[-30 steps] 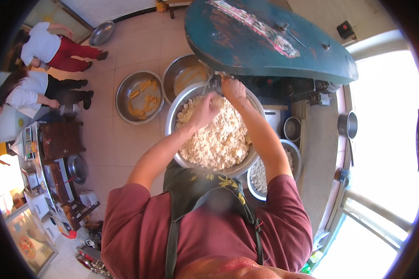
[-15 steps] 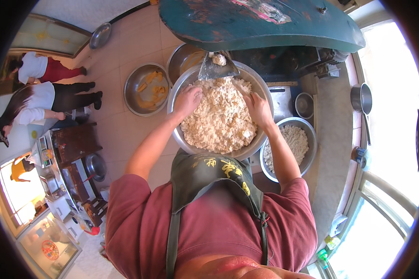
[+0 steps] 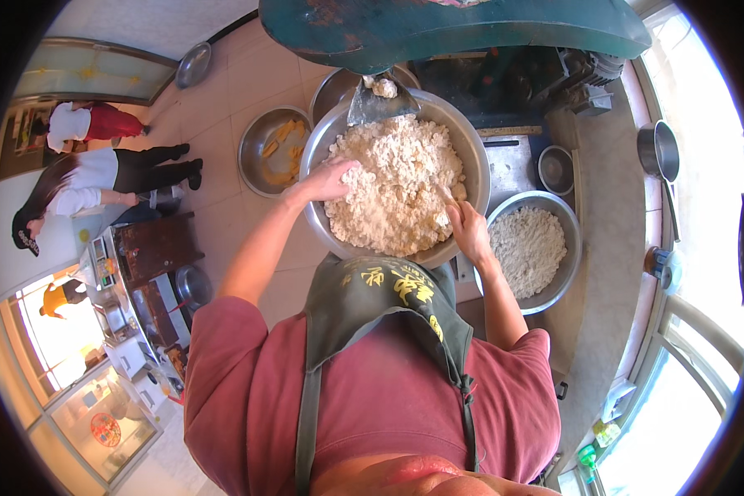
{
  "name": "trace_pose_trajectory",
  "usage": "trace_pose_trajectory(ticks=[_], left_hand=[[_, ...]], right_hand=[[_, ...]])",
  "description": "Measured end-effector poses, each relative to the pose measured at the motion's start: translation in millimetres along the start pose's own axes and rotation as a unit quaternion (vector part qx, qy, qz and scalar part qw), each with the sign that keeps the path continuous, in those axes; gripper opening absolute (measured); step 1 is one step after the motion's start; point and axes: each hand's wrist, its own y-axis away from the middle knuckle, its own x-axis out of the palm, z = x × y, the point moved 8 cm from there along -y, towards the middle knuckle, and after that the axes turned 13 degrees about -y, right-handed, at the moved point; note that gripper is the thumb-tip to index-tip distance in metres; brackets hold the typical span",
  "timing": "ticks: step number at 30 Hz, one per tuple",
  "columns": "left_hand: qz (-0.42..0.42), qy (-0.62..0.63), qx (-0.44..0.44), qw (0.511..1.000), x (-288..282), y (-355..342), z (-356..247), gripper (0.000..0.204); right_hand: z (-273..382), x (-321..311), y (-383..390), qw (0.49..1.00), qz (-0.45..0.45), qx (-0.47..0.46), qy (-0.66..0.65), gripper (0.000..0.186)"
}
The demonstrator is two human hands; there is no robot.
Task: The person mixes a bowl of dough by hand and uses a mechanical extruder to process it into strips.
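A large steel bowl (image 3: 478, 169) full of pale crumbly dough (image 3: 393, 202) is in front of me. My left hand (image 3: 331, 178) lies at its left side, fingers apart and partly sunk in the crumbs. My right hand (image 3: 467, 225) is at the right rim with fingers curled into the dough; whether it grips anything is hidden. A metal chute (image 3: 380, 107) with lumps of dough on it hangs over the bowl's far part, below a teal machine (image 3: 455, 29).
Bowls with orange residue (image 3: 256, 165) stand beyond. At right are a bowl of white flour-like crumbs (image 3: 527, 252), a small steel bowl (image 3: 555, 172) and a hanging pot (image 3: 658, 149). Two co-workers (image 3: 87, 186) (image 3: 83, 124) stand at left by a cluttered worktable (image 3: 153, 248).
A second ago both hands were high at the chute, the right closed there. They have since come down apart into the dough, and the view has shifted, showing more of the right-hand bowl.
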Motion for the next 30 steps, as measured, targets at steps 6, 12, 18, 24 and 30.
trace_pose_trajectory(ticks=[6,12,18,24,30], left_hand=[[-0.063,-0.048,0.051,0.996,-9,5,26,0.065],[0.023,0.161,-0.155,0.974,11,5,15,0.072],[0.032,0.242,-0.188,0.951,-17,39,-88,0.07],[-0.124,0.093,-0.077,0.985,20,49,-115,0.062],[-0.198,0.196,-0.09,0.956,-16,68,-64,0.05]], right_hand=[[-7,9,10,1.0,0.004,-0.005,-0.022,0.028],[-6,14,12,1.0,0.014,0.006,-0.014,0.027],[0,18,15,1.0,0.018,0.012,-0.002,0.026],[-1,22,11,1.0,0.004,0.003,0.007,0.027],[-14,2,3,0.999,-0.017,-0.008,0.048,0.026]])
